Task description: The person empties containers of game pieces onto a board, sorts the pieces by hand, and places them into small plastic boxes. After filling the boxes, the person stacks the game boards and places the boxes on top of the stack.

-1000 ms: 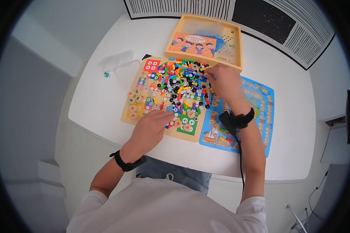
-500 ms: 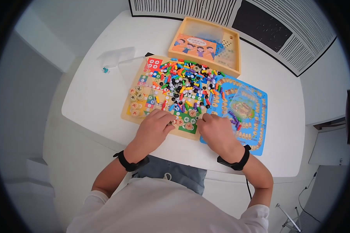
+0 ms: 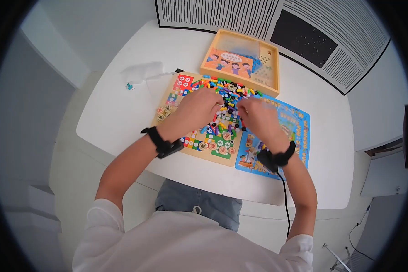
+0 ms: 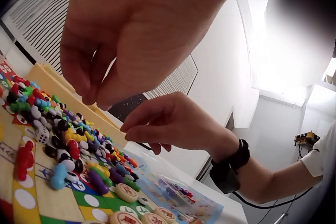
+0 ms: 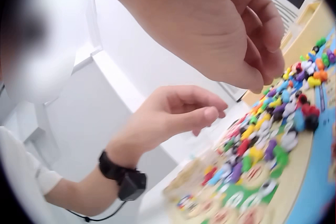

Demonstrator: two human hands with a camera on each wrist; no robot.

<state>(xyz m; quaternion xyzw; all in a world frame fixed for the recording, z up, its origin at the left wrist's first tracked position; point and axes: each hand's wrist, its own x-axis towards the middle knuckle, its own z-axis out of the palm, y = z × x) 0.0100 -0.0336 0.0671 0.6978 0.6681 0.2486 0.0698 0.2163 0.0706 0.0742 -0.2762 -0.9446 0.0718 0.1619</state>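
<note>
A heap of colourful pawns, black and white pieces and dice point(image 4: 42, 134) covers much of a wooden ludo board point(image 3: 213, 159). My left hand point(image 3: 195, 109) is above the heap's left part, fingers loosely bent, with nothing seen between them. Just to the right of it, my right hand point(image 3: 260, 120) hangs over the heap's right side. In the right wrist view its fingers curve loosely downward, thumb near them, nothing visible in the grasp. Round wooden xiangqi discs point(image 4: 126, 192) lie near the board's front edge. More discs point(image 3: 161, 117) sit at its left side.
A blue game board point(image 3: 299, 127) lies to the right, bearing a clear bag of pawns point(image 4: 178, 190). Behind stands a shallow wooden box point(image 3: 276, 86) with an orange booklet point(image 3: 229, 63) inside. A clear plastic container point(image 3: 143, 71) and small teal piece point(image 3: 129, 86) are at the left.
My right hand came from the heap's far right side to the board's front, then back over the heap. My left hand moved from the front discs forward over the pieces; the disc it held is gone.
</note>
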